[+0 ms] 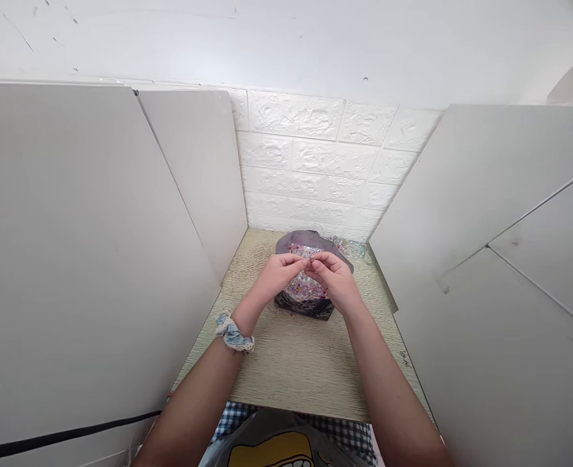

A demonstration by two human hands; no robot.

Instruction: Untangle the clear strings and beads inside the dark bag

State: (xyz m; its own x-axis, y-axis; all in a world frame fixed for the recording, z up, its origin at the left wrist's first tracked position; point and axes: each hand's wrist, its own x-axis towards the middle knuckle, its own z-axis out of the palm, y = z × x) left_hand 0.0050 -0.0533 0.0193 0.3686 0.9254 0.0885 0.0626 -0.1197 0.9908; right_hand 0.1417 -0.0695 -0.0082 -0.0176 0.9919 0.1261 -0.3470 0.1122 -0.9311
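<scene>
My left hand [282, 271] and my right hand [334, 275] meet fingertip to fingertip, each closed in a pinch. What they hold between them is too small to make out. Just beneath both hands, a dark bag [293, 239] lies open on the table, its edges spread out. Inside it is a heap of tiny beads [300, 287], mostly clear and pink with some red and yellow ones. My hands cover part of the heap. A blue scrunchie with white lace [234, 334] circles my left wrist.
The wood-grain tabletop [299, 363] is hemmed in by a white panel [192, 162] at left and another [461, 214] at right. A white brick-pattern wall [310, 155] stands behind. Beaded strands [352, 248] lie at the back right, and small shiny bits [404, 358] near the right edge.
</scene>
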